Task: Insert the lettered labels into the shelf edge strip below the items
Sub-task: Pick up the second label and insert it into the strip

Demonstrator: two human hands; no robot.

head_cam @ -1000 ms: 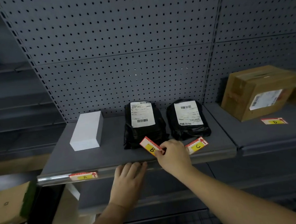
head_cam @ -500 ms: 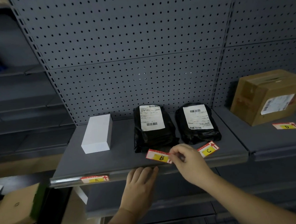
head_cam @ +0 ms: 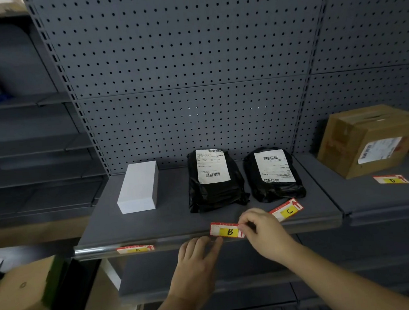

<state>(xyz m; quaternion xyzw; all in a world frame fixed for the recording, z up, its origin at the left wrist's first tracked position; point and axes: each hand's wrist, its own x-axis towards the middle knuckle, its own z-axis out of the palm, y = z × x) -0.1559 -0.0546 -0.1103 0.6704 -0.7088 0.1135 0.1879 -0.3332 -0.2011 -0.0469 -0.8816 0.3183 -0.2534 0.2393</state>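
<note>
Nearest the camera, the left hand (head_cam: 196,260) lies flat and released, grasping nothing, its fingertips (head_cam: 215,241) pressed up against the shelf edge strip (head_cam: 95,250). Just to its right, the right hand (head_cam: 263,231) pinches the right end of the B label (head_cam: 225,230), which stands at the front lip of the shelf (head_cam: 169,220), its lower edge at the strip; whether it has entered the channel is hard to tell. Farther left, the A label (head_cam: 135,249) already sits inside the strip. Behind the right hand, the C label (head_cam: 288,210) lies loose and tilted on the shelf. Beyond them rest a closed white box (head_cam: 138,187), a black parcel (head_cam: 213,181) above the B label, and a second black parcel (head_cam: 272,174) above the C label, both sealed under white shipping slips. On the neighbouring shelf to the right, the D label (head_cam: 391,179) lies flat before a taped cardboard box (head_cam: 369,139). Pegboard (head_cam: 190,68) closes the back.
</note>
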